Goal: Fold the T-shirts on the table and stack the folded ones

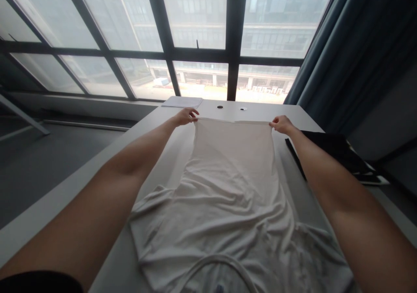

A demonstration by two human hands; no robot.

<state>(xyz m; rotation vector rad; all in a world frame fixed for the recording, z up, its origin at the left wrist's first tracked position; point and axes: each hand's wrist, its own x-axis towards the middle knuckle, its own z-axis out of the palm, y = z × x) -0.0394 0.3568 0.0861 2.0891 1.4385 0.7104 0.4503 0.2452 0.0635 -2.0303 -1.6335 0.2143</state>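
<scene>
A white T-shirt [224,189] lies spread over the table, its neckline nearest me and its hem at the far side. Creases run across its middle and around both sleeves, while the part by the hem is pulled fairly smooth. My left hand [186,116] pinches the left corner of the hem between thumb and fingers. At the right corner of the hem, my right hand [281,124] pinches the cloth in the same way. Both arms are stretched far forward, and the hem between the hands looks taut and slightly raised.
The white table [146,130] has two round cable holes near its far edge. A flat white item [181,102] lies at its far left corner. Dark folded cloth [332,152] rests at the right. Beyond stand large windows and a blue curtain [329,45].
</scene>
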